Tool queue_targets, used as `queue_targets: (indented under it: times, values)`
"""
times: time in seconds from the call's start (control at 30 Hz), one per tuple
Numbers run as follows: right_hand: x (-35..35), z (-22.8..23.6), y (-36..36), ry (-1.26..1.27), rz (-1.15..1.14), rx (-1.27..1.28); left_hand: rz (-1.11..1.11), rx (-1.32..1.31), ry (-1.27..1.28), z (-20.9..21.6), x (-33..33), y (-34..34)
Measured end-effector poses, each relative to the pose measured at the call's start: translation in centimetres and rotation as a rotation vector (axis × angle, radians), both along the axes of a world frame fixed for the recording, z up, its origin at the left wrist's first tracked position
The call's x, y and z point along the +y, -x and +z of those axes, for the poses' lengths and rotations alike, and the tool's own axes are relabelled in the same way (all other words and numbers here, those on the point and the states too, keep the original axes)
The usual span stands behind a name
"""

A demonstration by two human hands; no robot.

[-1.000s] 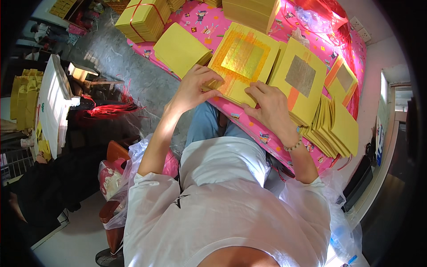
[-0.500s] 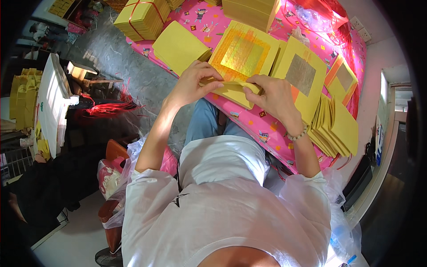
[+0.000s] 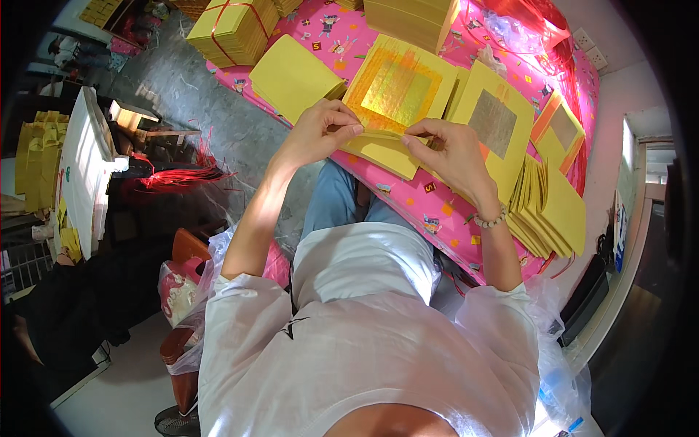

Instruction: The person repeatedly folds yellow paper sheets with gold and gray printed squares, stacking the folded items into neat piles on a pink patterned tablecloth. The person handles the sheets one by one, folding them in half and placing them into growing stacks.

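In front of me on the pink table cover lies a pile of yellow paper sheets, the top one a sheet with a gold foil square [image 3: 399, 93] ringed in orange. My left hand [image 3: 318, 133] pinches the near left part of its edge between thumb and fingertips. My right hand [image 3: 453, 154], with a beaded bracelet at the wrist, pinches the same edge farther right. Below the fingers a yellow paper flap [image 3: 382, 154] hangs toward me. To the right is a stack of yellow sheets with a silver square [image 3: 493, 122] on top.
Folded yellow papers [image 3: 546, 207] fan out at the right, near an orange-edged sheet [image 3: 559, 127]. A bent yellow stack [image 3: 297, 76] lies at the left. Behind stand a red-tied paper bundle [image 3: 233, 30] and another tall stack [image 3: 411, 22]. Red strands [image 3: 557, 44] lie at the back right.
The right fingers have uncurled from the rolled paper edge and now pinch it with the fingertips. The edge lies flatter between my hands. My left hand has barely moved.
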State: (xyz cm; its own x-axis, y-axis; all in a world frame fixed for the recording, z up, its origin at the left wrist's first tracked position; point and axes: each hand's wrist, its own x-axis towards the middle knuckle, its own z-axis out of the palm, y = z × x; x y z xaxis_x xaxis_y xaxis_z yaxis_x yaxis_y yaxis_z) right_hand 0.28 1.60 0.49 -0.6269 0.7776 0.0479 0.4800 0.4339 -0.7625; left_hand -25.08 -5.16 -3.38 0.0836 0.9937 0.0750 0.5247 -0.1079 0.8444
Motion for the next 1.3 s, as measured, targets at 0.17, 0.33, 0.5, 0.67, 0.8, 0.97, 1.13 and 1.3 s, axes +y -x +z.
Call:
queue_targets:
  times: [0.17, 0.33, 0.5, 0.67, 0.8, 0.97, 1.13, 1.3]
  values:
    - [-0.1, 0.5, 0.0, 0.056, 0.006, -0.007, -0.008, -0.001, 0.021, 0.3, 0.0, 0.0]
    - [0.1, 0.1, 0.0, 0.056, 0.0, 0.03, -0.023, -0.002, 0.018, 0.3, 0.1, 0.0]
    - [-0.2, 0.3, -0.3, -0.09, 0.072, 0.013, -0.006, 0.025, -0.019, 0.1, 0.1, 0.0]
    - [-0.5, -0.3, -0.3, -0.215, 0.114, 0.002, -0.003, 0.023, 0.012, 0.3, -0.1, -0.1]
    - [0.1, -0.3, 0.1, -0.385, 0.151, 0.018, -0.117, 0.249, -0.177, 2.4, -0.7, -1.0]
    - [0.2, 1.2, 1.3, -0.552, 0.153, 0.068, -0.015, 0.319, -0.386, 2.2, -0.1, -4.1]
    - [-0.1, 1.9, 2.3, -0.569, -0.156, 0.249, 0.215, 0.191, -0.574, 2.2, 0.7, -4.4]
    - [1.4, 0.3, 1.4, -0.075, -0.296, 0.45, 0.353, -0.268, -0.623, 2.3, 0.3, -2.8]
